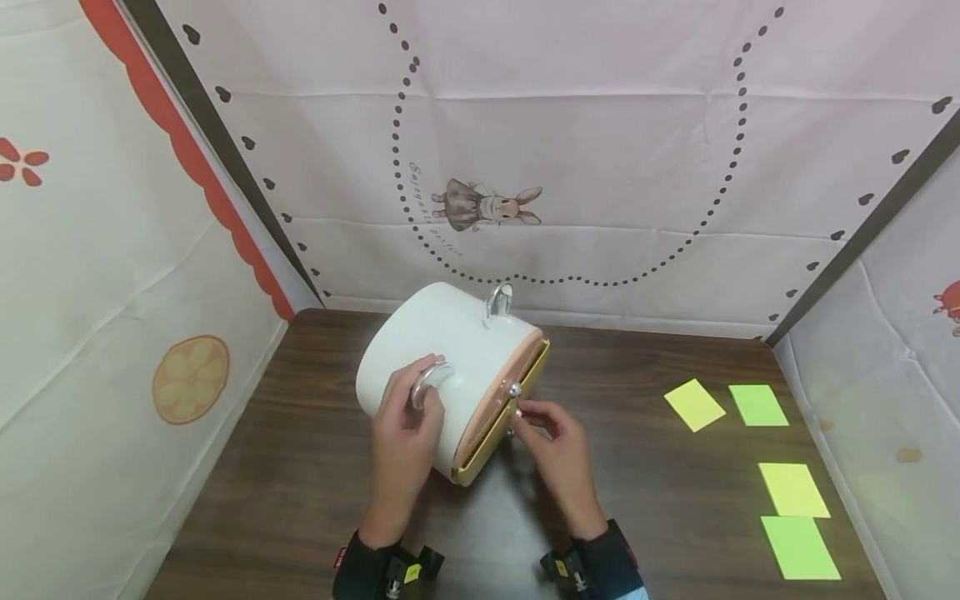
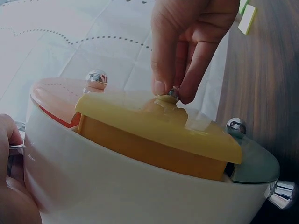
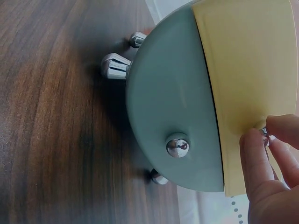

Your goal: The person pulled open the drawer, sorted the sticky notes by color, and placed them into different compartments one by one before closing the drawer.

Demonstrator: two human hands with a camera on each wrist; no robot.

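A white rounded container has a front split into pink, yellow and green panels, each with a silver knob. My left hand grips a curved silver handle on its body. With thumb and fingertips, my right hand pinches the silver knob of the yellow drawer. That drawer stands slightly out from the body, its orange side showing. The green panel and the pink panel sit on either side of it. Only part of the left hand shows in the left wrist view.
Another silver handle stands on the container's far side. Silver feet stick out beside the green panel over the dark wood table. Yellow notes and green notes lie at the right. Printed cloth walls enclose the table.
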